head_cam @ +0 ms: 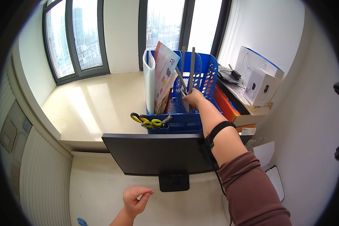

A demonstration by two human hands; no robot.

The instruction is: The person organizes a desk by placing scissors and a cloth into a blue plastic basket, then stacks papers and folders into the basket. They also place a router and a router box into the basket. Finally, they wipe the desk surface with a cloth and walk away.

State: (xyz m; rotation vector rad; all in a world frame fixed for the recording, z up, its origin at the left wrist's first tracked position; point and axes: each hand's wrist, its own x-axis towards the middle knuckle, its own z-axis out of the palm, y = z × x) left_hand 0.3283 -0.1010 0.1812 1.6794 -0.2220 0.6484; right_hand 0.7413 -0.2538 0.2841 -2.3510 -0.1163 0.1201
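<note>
My right hand (194, 97) reaches over the monitor into a blue plastic file organizer (183, 118). Its fingers close around the lower part of a grey metal bar frame (191, 69), which stands upright in one compartment. To the left of that frame, a white folder (149, 84) and a pink illustrated booklet (164, 70) lean in the same organizer. Below, my left hand (137, 199) hovers in front of the monitor stand (174, 183); thumb and fingertips come together with nothing visible between them.
The black monitor (158, 152) stands between me and the organizer. Yellow-green scissors (151, 123) sit in the organizer's front pocket. At right, a white box (258, 86), a paper bag (244, 60) and a black adapter (235, 75) rest on stacked boxes. Windows (86, 36) rise behind the sill (79, 104).
</note>
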